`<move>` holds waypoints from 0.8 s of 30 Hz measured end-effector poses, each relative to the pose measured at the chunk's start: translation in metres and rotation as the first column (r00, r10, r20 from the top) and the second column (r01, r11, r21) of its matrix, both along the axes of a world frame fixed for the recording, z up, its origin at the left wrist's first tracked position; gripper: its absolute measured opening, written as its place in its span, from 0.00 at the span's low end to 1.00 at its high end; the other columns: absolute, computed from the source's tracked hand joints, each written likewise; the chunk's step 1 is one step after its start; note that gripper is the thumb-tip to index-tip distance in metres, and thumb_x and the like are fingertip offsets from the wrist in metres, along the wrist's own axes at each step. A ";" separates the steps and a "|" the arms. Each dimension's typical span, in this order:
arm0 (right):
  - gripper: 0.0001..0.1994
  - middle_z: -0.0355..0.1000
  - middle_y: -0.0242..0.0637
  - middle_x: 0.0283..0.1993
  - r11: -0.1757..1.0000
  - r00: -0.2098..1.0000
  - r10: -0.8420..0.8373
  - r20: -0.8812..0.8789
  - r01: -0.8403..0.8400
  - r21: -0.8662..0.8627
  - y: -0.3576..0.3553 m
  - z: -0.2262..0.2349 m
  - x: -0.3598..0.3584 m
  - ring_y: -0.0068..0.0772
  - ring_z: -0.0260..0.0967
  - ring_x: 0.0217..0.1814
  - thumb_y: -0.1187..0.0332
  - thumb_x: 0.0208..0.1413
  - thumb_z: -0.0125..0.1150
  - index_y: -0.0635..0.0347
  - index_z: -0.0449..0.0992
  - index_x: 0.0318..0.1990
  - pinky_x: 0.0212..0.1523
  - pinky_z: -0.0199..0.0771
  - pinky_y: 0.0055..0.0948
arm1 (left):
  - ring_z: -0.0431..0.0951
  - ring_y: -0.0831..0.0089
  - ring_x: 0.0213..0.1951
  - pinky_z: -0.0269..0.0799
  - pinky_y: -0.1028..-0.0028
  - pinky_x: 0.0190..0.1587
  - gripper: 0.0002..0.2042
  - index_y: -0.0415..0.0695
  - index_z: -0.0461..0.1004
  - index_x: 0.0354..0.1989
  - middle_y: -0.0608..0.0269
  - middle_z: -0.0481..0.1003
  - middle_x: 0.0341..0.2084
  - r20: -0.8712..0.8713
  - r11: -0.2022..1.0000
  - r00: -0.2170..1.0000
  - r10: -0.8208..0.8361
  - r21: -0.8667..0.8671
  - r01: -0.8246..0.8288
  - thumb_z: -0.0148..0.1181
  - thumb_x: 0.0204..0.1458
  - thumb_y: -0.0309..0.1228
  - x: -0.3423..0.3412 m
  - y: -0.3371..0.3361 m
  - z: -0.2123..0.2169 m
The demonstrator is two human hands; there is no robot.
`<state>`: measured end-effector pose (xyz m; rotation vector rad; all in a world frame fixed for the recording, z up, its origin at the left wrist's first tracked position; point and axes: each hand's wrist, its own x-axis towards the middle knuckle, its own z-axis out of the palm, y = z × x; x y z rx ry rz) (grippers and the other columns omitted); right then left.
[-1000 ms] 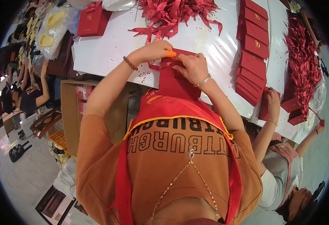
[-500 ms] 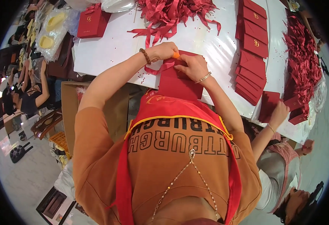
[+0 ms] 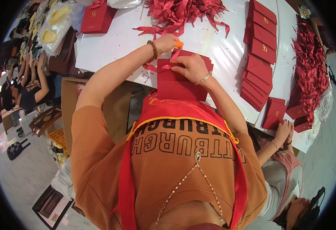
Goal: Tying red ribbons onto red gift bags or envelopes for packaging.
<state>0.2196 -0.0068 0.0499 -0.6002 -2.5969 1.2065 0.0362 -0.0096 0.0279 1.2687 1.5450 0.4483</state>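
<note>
A flat red paper gift bag [image 3: 181,90] lies at the table's near edge, against my red apron. A red ribbon [image 3: 161,68] loops out from its upper left part. My left hand [image 3: 165,43] is closed just beyond the bag. A small orange piece [image 3: 179,45] shows at its fingertips; whether it is a finger cover or a tool I cannot tell. The ribbon runs up toward those fingertips. Resting on the bag, my right hand [image 3: 193,68] has its thumb and forefinger pinched on the ribbon near the bag's upper edge.
A pile of red ribbons [image 3: 185,13] lies at the far side. An overlapping row of flat red bags [image 3: 258,73] is on the right, a standing red gift bag [image 3: 98,18] far left. At right, a co-worker's hands [image 3: 285,132] handle red bags. A cardboard box [image 3: 70,111] stands below left.
My left hand has moved up and away from my right hand, with the orange piece. Ribbon now stretches between them. The co-worker's hands have come together beside a red bag.
</note>
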 end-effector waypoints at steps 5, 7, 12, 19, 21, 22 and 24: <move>0.12 0.72 0.39 0.26 0.989 0.959 -0.109 0.262 0.080 0.122 0.003 -0.029 -0.005 0.40 0.70 0.31 0.56 0.45 0.55 0.52 0.74 0.34 0.31 0.63 0.37 | 0.72 0.67 0.28 0.65 0.73 0.32 0.15 0.40 0.73 0.29 0.55 0.73 0.25 -0.288 0.896 0.870 0.401 0.320 -0.308 0.49 0.47 0.41 -0.055 -0.010 -0.030; 0.13 0.72 0.39 0.26 0.986 0.957 -0.146 0.251 0.122 0.111 0.004 -0.034 -0.004 0.41 0.70 0.31 0.55 0.45 0.55 0.53 0.73 0.33 0.31 0.63 0.36 | 0.72 0.64 0.29 0.65 0.71 0.33 0.15 0.41 0.72 0.29 0.53 0.73 0.25 -0.446 0.942 0.840 0.309 0.266 -0.206 0.50 0.47 0.41 -0.055 -0.023 -0.022; 0.14 0.72 0.40 0.25 0.989 0.956 -0.143 0.254 0.129 0.069 0.008 -0.037 -0.005 0.41 0.69 0.31 0.55 0.44 0.56 0.54 0.73 0.34 0.30 0.63 0.37 | 0.72 0.58 0.29 0.66 0.69 0.32 0.12 0.41 0.71 0.27 0.52 0.72 0.25 -0.635 0.997 0.772 0.044 -0.019 -0.073 0.54 0.46 0.39 -0.032 -0.067 -0.026; 0.15 0.71 0.41 0.25 0.990 0.962 -0.140 0.235 0.139 0.022 0.007 -0.036 -0.005 0.43 0.69 0.30 0.55 0.44 0.57 0.55 0.72 0.34 0.31 0.63 0.38 | 0.72 0.75 0.25 0.67 0.77 0.26 0.08 0.39 0.69 0.34 0.58 0.72 0.28 -0.110 0.938 0.932 0.344 0.073 -0.338 0.55 0.45 0.26 -0.051 -0.097 -0.036; 0.15 0.71 0.40 0.24 0.989 0.962 -0.147 0.232 0.143 0.031 0.006 -0.039 -0.004 0.43 0.69 0.30 0.55 0.44 0.57 0.56 0.72 0.33 0.31 0.63 0.38 | 0.71 0.75 0.23 0.66 0.77 0.24 0.15 0.39 0.63 0.46 0.55 0.72 0.28 0.463 0.866 0.749 0.474 -0.089 -0.492 0.51 0.47 0.23 -0.047 -0.100 -0.014; 0.15 0.71 0.40 0.24 0.988 0.961 -0.154 0.229 0.150 0.039 0.006 -0.040 -0.003 0.43 0.69 0.30 0.55 0.44 0.57 0.56 0.72 0.33 0.31 0.64 0.38 | 0.67 0.79 0.18 0.61 0.81 0.19 0.19 0.40 0.57 0.51 0.54 0.72 0.29 0.555 0.846 0.663 0.503 -0.161 -0.508 0.49 0.49 0.23 -0.035 -0.099 0.013; 0.15 0.71 0.40 0.24 0.989 0.962 -0.146 0.231 0.141 0.035 0.006 -0.039 -0.003 0.43 0.69 0.30 0.55 0.44 0.57 0.56 0.72 0.33 0.30 0.64 0.38 | 0.64 0.82 0.18 0.58 0.84 0.17 0.20 0.41 0.56 0.53 0.56 0.71 0.29 0.598 0.863 0.641 0.482 -0.197 -0.465 0.49 0.50 0.23 -0.036 -0.097 0.034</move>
